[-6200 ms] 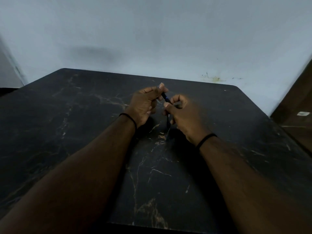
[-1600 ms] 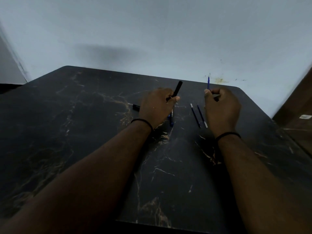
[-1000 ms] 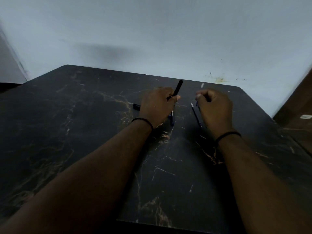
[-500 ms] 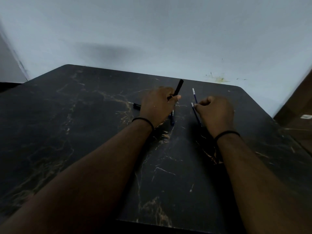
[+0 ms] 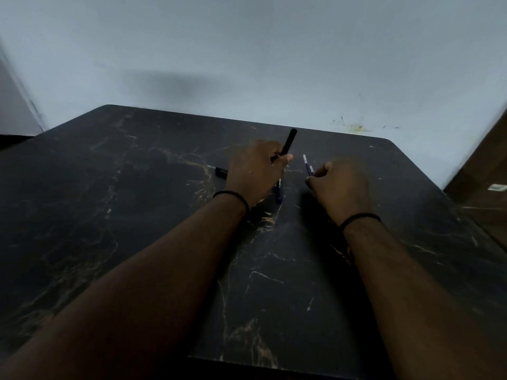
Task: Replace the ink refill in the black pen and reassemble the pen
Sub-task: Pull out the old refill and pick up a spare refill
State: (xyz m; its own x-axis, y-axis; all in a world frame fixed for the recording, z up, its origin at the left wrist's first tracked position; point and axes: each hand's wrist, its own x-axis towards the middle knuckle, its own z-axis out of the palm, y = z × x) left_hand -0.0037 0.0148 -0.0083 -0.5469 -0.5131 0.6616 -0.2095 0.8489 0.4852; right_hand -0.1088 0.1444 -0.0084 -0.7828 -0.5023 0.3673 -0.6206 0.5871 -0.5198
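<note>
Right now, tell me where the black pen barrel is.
In the head view, the black pen barrel sits just left of centre, gripped by the left hand and pointing up toward the wall, above the dark table.

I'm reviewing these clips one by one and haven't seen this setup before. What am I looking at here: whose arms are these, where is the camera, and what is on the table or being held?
There is no machine here: a person works with bare hands, and the one camera sits on their head, looking forward and down, so both forearms reach in from the bottom. The left hand grips a black pen barrel that points up and away. The right hand is curled over thin blue refills whose pale ends stick out past it; whether it grips one or only covers them I cannot tell. On the dark marbled table a small black pen part lies left of the left hand, and a blue piece lies beside that hand.
</note>
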